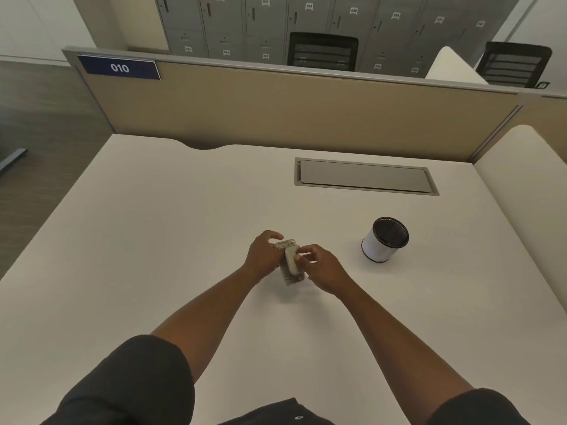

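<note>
Both hands meet over the middle of the white surface [153, 246], with a small off-white object [291, 259] held between them. The left hand [262, 256] comes in from the left with its fingers curled over the object's far end, where a clear, shiny piece [283, 243] shows, and it grips there. The right hand [322, 269] comes in from the right, its thumb and fingertips pinching the pale body just below that clear piece. So each hand is clamped on the object, and the two nearly touch across it. A greyish, see-through part [291, 279] shows at the object's near end, under the wrists. I cannot tell whether it rests on the surface or is held just above it, and the object is too small and too covered to make out what it is. To the right, well apart from the hands, a white pen cup [379, 251] with a black mesh inside stands on the surface. Beyond it, a grey cable flap [365, 177] lies shut in its recess. A tan partition [276, 111] runs along the far edge and carries a blue sign [119, 68] reading 010. Behind it are grey lockers [264, 23] and two black chairs [322, 52]. Dark sleeves [147, 378] cover both upper arms.
</note>
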A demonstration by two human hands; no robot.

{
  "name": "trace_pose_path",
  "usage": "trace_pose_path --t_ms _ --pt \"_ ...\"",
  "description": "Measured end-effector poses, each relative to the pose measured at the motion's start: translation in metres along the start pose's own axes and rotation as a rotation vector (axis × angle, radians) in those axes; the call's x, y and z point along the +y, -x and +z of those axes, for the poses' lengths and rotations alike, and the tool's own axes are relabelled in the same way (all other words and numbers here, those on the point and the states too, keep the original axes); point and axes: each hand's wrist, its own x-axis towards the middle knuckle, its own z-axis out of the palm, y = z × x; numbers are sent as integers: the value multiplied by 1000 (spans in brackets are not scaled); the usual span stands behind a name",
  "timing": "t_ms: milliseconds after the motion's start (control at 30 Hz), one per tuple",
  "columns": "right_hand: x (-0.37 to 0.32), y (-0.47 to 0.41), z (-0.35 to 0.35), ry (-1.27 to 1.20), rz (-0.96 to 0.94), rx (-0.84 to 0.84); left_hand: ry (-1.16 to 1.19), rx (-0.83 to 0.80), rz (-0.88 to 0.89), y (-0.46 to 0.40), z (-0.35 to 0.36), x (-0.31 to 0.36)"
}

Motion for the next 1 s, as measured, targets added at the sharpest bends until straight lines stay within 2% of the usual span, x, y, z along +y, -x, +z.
trace_pose_path --t_ms 200,333,400,467,533,600,700,1000 --pt "5 -21 2 -249 217 41 136 -9 -163 -17 7 0" --pt "8 -36 3 -266 267 83 281 -63 -235 -26 12 1" --pt "11 -43 6 -254 276 105 224 -40 -236 -31 15 -2" --pt "13 -48 9 -211 275 125 51 12 -207 -36 18 -6" --pt "14 -52 12 -99 270 134 -145 58 -160 -39 19 -8" --pt "16 -53 13 58 229 137 -243 104 -120 -39 22 -5" --pt "18 -54 14 188 162 144 -299 154 -92 -40 26 -2" --pt "15 -57 13 278 68 145 -369 162 -94 -45 29 -13"
